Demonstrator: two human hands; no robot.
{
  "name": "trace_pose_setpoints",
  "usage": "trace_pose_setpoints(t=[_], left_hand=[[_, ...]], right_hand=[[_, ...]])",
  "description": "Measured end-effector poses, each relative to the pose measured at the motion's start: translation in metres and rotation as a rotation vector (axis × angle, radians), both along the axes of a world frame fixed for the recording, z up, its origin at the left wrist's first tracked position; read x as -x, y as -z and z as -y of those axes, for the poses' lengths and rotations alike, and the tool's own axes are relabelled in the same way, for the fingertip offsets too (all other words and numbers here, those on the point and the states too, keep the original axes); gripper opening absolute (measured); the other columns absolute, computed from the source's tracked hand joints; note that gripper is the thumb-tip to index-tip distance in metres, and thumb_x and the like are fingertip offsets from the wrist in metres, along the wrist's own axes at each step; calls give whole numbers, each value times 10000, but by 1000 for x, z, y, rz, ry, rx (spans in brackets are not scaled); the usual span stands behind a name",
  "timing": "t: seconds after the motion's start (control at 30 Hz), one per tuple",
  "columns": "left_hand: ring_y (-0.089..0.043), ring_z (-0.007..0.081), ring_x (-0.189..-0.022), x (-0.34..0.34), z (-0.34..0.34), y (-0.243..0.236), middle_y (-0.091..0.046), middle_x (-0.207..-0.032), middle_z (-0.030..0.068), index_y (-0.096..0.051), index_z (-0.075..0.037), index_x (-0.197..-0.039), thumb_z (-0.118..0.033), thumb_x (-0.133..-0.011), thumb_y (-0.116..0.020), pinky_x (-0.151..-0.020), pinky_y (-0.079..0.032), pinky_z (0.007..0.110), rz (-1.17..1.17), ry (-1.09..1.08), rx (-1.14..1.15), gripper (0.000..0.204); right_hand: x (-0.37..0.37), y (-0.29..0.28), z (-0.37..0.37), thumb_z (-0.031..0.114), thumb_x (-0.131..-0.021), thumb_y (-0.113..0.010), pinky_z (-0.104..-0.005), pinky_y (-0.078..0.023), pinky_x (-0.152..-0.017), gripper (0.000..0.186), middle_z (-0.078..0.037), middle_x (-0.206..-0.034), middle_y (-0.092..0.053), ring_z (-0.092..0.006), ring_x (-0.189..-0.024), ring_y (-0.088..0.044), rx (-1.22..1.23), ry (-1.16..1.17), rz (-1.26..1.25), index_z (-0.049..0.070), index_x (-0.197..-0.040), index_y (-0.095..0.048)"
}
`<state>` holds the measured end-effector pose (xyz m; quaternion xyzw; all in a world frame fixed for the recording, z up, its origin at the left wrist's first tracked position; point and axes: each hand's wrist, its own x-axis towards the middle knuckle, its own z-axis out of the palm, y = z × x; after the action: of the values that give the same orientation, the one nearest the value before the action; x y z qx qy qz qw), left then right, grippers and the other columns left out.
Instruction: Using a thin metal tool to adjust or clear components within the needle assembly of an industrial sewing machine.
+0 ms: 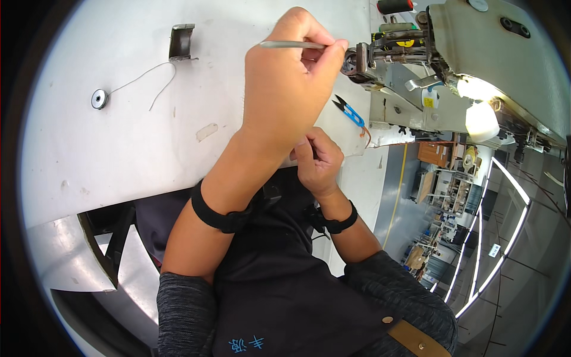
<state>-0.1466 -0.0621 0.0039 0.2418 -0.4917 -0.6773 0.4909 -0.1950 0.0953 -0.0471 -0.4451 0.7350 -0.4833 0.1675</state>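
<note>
My left hand [288,74] is closed, its thumb and fingers pinching a slim grey metal tool [288,44] that lies level across the fingers. The tool's other end is hidden by my fingertips, beside the round metal part [351,60] at the end of the sewing machine's arm. Below it, partly behind my left wrist, my right hand [321,162] is curled near the table edge; whatever its fingers hold is hidden. Blue thread snips [351,113] with dark blades lie right of my left wrist. On the left are a bobbin [99,99] trailing grey thread and a curved metal plate [181,43].
The sewing machine [493,53] fills the upper right, with a lit lamp [482,122] under its head. Thread spools [394,6] stand behind it. The white table [137,154] ends just before my dark apron [267,256]. Workbenches [440,196] stand farther off.
</note>
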Motion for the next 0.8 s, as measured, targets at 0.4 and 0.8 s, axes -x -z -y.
trace_pose_setpoints(t=[0.4, 0.8], left_hand=[[-702, 109, -736, -2, 1, -3, -687, -798, 67, -575, -1, -871, -35, -907, -732, -635, -535, 213, 4, -13, -3, 165], [-706, 138, -748, -6, 16, 11, -705, -852, 120, -597, 16, -912, -101, -909, -750, -664, -566, 245, 154, 6, 19, 192]], right_hand=[[1, 3, -2, 51, -960, -630, -206, -394, -510, 92, -29, -685, -648, -61, -567, -570, -1, 7, -10, -8, -954, -700], [3, 0, -3, 88, -1016, -569, -209, -482, -573, 171, -50, -761, -663, -79, -638, -595, -73, -48, -14, -41, -999, -680]])
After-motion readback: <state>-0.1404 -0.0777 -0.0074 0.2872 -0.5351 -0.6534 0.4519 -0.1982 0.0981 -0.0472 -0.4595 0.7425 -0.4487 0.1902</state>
